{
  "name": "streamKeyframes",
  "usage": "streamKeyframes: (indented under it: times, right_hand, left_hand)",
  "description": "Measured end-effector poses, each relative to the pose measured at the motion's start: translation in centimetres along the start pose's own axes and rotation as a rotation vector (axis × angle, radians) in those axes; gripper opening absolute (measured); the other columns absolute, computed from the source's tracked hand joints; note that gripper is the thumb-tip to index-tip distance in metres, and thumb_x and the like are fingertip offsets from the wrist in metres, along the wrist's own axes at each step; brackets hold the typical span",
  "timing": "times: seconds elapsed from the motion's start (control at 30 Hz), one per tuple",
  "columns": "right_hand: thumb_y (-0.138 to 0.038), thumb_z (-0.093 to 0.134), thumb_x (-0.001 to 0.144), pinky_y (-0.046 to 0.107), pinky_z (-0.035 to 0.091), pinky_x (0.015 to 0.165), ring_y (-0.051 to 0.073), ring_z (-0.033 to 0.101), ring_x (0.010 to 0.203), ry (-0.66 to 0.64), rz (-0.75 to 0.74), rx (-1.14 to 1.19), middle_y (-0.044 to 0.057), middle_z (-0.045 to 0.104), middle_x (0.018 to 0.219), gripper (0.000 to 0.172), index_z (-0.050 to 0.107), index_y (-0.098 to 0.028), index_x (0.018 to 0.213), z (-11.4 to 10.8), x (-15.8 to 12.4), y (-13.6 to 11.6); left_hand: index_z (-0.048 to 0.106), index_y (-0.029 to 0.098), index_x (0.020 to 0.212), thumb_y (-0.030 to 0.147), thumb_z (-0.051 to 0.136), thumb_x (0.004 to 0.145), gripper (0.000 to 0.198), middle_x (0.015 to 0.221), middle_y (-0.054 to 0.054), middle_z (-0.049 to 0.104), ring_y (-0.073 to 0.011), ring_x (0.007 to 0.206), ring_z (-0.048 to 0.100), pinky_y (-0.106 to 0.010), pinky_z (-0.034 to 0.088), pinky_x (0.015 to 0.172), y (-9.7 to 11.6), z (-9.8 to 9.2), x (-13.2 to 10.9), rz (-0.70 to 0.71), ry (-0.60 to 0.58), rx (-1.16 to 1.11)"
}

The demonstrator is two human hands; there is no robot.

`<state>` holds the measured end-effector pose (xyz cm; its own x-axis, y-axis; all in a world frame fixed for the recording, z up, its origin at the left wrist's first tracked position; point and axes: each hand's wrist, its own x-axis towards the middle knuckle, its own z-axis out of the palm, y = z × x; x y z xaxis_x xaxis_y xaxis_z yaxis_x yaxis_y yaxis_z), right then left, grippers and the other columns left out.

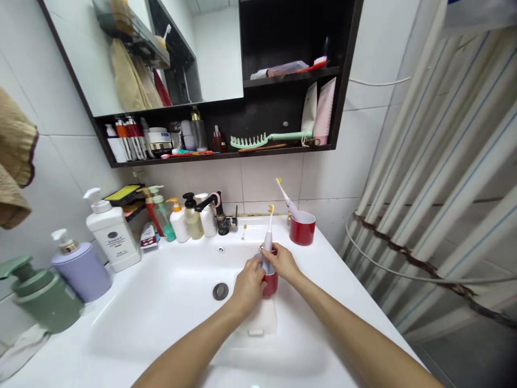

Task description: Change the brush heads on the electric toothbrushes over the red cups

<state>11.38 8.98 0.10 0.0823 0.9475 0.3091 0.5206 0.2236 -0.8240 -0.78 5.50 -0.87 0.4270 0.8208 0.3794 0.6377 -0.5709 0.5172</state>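
My left hand (pixel 247 284) is closed at the left side of a red cup (pixel 270 285), over the sink's right side. A pale pink electric toothbrush (pixel 268 240) stands upright in the cup, its bristle head pointing up. My right hand (pixel 285 263) pinches the toothbrush handle just above the cup rim. The fingertips of my left hand come near the handle too, and partly hide the cup. A second red cup (pixel 302 230) stands on the back right counter, with another pink electric toothbrush (pixel 291 206) leaning left in it.
A translucent white case (pixel 258 320) lies below the hands. A small brush head (pixel 244 231) rests behind the basin (pixel 161 302), near the black faucet (pixel 221 218). Several pump bottles, including a purple bottle (pixel 83 272), line the left side. A dark shelf (pixel 278 156) overhangs the back.
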Motion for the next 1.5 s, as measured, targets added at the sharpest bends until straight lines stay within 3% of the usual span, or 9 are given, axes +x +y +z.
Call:
streamKeyframes:
  times: [0.3, 0.6, 0.8, 0.97, 1.07, 1.13, 1.3, 1.4, 1.5]
  right_hand:
    - [-0.031, 0.046, 0.06, 0.025, 0.036, 0.051, 0.014, 0.049, 0.055, -0.061, -0.008, 0.05, 0.002, 0.055, 0.057, 0.017, 0.052, -0.015, 0.06, 1.2, -2.6, -1.7]
    - [-0.035, 0.04, 0.066, 0.022, 0.036, 0.055, 0.012, 0.045, 0.061, 0.045, -0.139, 0.192, 0.001, 0.05, 0.067, 0.022, 0.046, -0.015, 0.074, -2.6, -2.6, -5.7]
    - [-0.036, 0.037, 0.069, 0.021, 0.036, 0.052, 0.011, 0.044, 0.058, -0.179, -0.08, 0.348, 0.0, 0.047, 0.062, 0.025, 0.046, -0.014, 0.075, -2.9, -5.6, -5.2]
    - [-0.031, 0.039, 0.069, 0.021, 0.037, 0.051, 0.01, 0.045, 0.056, -0.287, -0.086, 0.278, 0.001, 0.051, 0.062, 0.023, 0.05, -0.012, 0.076, -0.6, -7.2, -4.0]
    - [-0.033, 0.044, 0.065, 0.021, 0.038, 0.047, 0.011, 0.048, 0.052, -0.332, -0.116, 0.057, -0.001, 0.053, 0.053, 0.023, 0.055, -0.012, 0.067, -1.6, -5.3, -4.1]
    - [-0.033, 0.046, 0.063, 0.022, 0.039, 0.051, 0.013, 0.05, 0.055, -0.249, -0.117, -0.103, 0.001, 0.056, 0.055, 0.023, 0.057, -0.012, 0.063, -3.7, -2.4, -4.3]
    - [-0.021, 0.034, 0.072, 0.031, 0.032, 0.076, 0.018, 0.042, 0.091, 0.069, -0.043, -0.277, 0.01, 0.041, 0.109, 0.037, 0.034, -0.014, 0.108, -9.6, 6.8, -3.8]
    - [-0.017, 0.042, 0.07, 0.029, 0.037, 0.071, 0.014, 0.048, 0.082, -0.014, -0.012, -0.353, 0.008, 0.047, 0.102, 0.039, 0.034, -0.014, 0.108, -10.2, 10.2, -2.7]
    - [-0.023, 0.041, 0.073, 0.028, 0.042, 0.063, 0.011, 0.051, 0.07, -0.12, 0.008, -0.425, 0.003, 0.052, 0.086, 0.025, 0.045, -0.013, 0.095, -9.5, 11.4, -1.7]
  left_hand:
    - [0.053, 0.016, 0.063, 0.008, 0.042, 0.054, 0.017, 0.098, -0.009, 0.046, -0.0227, 0.093, 0.037, -0.033, 0.035, 0.067, 1.0, -0.2, -3.4, -0.13, -0.036, 0.034]
    - [0.054, 0.016, 0.068, 0.012, 0.047, 0.053, 0.017, 0.081, -0.006, 0.052, -0.0206, 0.082, 0.042, -0.033, 0.032, 0.072, 1.0, -0.3, -3.9, -0.156, 0.011, 0.034]
    - [0.05, 0.016, 0.077, 0.026, 0.041, 0.065, 0.018, 0.08, -0.005, 0.053, -0.0147, 0.079, 0.047, -0.028, 0.033, 0.073, 1.7, -2.8, -1.8, -0.301, 0.289, -0.522]
    - [0.049, 0.013, 0.078, 0.03, 0.047, 0.063, 0.022, 0.077, -0.006, 0.054, -0.0122, 0.068, 0.05, -0.024, 0.037, 0.064, 2.9, -2.5, -0.4, -0.369, 0.127, -1.127]
    - [0.049, 0.013, 0.076, 0.027, 0.049, 0.063, 0.019, 0.076, -0.005, 0.054, -0.0107, 0.064, 0.051, -0.022, 0.038, 0.06, 3.2, -2.1, -0.6, -0.425, 0.138, -1.345]
    - [0.047, 0.014, 0.077, 0.027, 0.049, 0.063, 0.019, 0.079, -0.005, 0.054, -0.0117, 0.068, 0.052, -0.023, 0.039, 0.061, 3.2, -2.3, -0.7, -0.434, 0.182, -1.477]
    - [0.046, 0.014, 0.077, 0.028, 0.049, 0.064, 0.019, 0.082, -0.006, 0.054, -0.015, 0.07, 0.053, -0.028, 0.041, 0.063, 2.9, -3.2, -0.6, -0.521, 0.221, -1.624]
    - [0.046, 0.014, 0.077, 0.028, 0.049, 0.064, 0.019, 0.082, -0.008, 0.054, -0.0148, 0.067, 0.054, -0.028, 0.041, 0.061, 2.8, -3.2, -0.6, -0.54, 0.19, -1.628]
    - [0.046, 0.013, 0.078, 0.028, 0.049, 0.064, 0.02, 0.083, -0.008, 0.054, -0.0147, 0.066, 0.054, -0.028, 0.042, 0.06, 2.7, -3.1, -0.7, -0.542, 0.187, -1.622]
